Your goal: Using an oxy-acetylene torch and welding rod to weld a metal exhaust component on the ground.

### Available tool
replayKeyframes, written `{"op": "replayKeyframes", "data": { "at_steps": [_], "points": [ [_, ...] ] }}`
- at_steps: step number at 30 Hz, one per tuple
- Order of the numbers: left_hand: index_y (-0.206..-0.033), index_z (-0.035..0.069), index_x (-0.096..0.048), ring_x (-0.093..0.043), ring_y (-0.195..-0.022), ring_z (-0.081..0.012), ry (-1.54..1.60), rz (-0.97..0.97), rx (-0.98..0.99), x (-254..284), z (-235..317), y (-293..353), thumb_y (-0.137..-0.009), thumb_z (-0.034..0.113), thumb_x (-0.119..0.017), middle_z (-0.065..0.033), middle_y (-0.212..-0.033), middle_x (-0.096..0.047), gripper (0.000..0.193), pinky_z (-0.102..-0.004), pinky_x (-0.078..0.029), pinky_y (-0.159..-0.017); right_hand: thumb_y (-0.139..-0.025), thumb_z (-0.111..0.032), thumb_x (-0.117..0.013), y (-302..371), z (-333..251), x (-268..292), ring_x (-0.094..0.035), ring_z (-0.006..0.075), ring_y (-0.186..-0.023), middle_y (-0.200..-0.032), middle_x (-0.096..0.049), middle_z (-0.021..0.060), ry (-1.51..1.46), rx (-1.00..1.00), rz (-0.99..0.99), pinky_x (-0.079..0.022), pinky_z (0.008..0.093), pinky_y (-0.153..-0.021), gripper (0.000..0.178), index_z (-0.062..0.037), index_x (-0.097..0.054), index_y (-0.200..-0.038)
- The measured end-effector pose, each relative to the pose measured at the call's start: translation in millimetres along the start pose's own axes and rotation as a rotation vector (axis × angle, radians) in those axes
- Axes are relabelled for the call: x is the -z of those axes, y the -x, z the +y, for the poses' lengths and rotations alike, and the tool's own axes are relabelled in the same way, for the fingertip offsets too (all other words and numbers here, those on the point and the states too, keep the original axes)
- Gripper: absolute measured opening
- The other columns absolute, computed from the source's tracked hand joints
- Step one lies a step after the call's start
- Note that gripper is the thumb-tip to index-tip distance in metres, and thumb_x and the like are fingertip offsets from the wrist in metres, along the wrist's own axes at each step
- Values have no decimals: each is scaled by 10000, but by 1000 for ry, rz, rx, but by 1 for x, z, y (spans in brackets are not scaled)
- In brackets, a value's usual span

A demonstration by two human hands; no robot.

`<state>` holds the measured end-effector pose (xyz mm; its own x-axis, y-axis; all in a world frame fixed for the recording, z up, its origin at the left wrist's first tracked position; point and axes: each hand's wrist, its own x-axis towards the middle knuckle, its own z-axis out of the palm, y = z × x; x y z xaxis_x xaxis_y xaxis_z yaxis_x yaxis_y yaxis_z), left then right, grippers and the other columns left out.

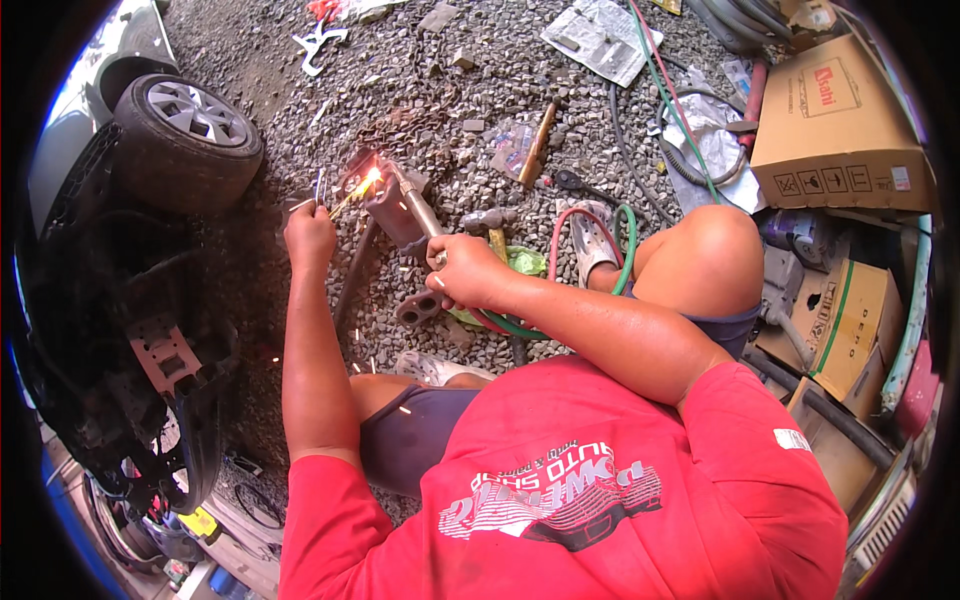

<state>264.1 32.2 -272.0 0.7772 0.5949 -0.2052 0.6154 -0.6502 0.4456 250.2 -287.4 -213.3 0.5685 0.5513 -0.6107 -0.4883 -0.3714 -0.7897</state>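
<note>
My right hand is closed round the handle of a gas welding torch. Red and green hoses run near this hand. A bright flame burns at the torch tip, against the upper end of a rusty metal exhaust part, and sparks fly off. It lies on the gravel, with a dark pipe and a two-holed flange close by. My left hand pinches a thin metal rod whose far end reaches the flame. Glare hides the exact contact point.
A hammer and a ratchet lie on the gravel beyond my right hand. At the left stand a car wheel and dark car parts. Cardboard boxes are stacked at the right. A wooden stick lies ahead.
</note>
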Motion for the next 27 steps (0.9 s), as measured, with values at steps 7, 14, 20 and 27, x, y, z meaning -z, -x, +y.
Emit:
{"op": "replayKeyframes", "data": {
  "at_steps": [7,14,20,27],
  "points": [
    [-1196,54,-785,-733,-1089,-474,7,9,21,0,5,3,-1031,249,-616,-254,-1098,-783,307,-528,-558,-946,-926,-34,-727,-1,0,0,-755,182,-613,-796,-753,129,3,6,1,-583,346,-497,193,3,-668,-1106],
    [-1205,53,-785,-734,-1091,-476,-11,26,-5,4,8,5,-1033,251,-623,-257,-1109,-782,309,-533,-559,-949,-926,-31,-724,-1,-2,0,-748,178,-602,-777,-743,124,4,1,0,-573,345,-489,160,-5,-663,-1071],
    [-1197,56,-790,-733,-1091,-474,-28,34,-27,3,7,5,-1033,253,-627,-253,-1106,-781,304,-530,-561,-953,-932,-29,-717,0,-3,0,-725,167,-577,-754,-725,111,-13,-10,-11,-554,338,-479,113,-13,-639,-1012],
    [-1219,66,-796,-733,-1106,-471,-26,28,-13,0,1,2,-1031,255,-635,-254,-1123,-783,311,-530,-561,-967,-934,-32,-722,1,-4,-1,-727,162,-582,-762,-731,106,-7,-8,-4,-551,331,-480,116,-15,-640,-1014]
  ]
}}
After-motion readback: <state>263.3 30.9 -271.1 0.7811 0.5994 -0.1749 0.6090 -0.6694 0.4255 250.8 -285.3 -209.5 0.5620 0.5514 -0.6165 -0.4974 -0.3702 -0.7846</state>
